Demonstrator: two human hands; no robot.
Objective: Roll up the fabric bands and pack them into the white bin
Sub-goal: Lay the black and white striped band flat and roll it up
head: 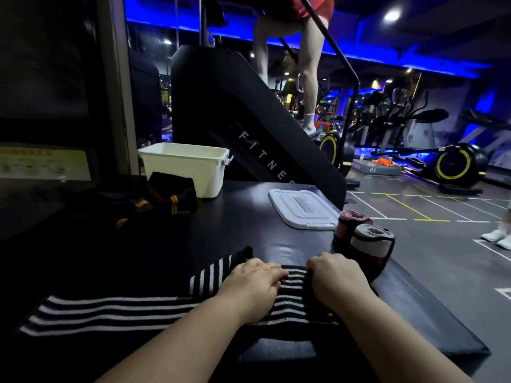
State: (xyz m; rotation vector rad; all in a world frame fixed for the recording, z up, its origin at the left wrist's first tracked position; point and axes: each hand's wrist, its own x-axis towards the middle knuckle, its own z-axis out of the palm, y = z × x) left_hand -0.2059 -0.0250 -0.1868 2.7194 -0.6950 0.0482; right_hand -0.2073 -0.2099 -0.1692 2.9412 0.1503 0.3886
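Two-handed on the striped band (110, 313), lower centre, starting the roll: right hand (337, 277) curled round the folded end, left hand (250, 283) pinching alongside, fingers bent. Calls next for tight, even turns leftward across the table (249, 230). Counting: two finished rolls (370, 241) right of centre, one black-and-orange pile (166, 197), one white bin (188, 167) up left, one lid (301, 208).

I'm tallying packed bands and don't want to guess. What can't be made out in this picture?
- Inside of the white bin: head view, its near wall hides any contents.
- Working end of the striped band: head view, covered by the left hand and right hand.
- The orange-striped bands beside the bin: head view, too dark and heaped to count.
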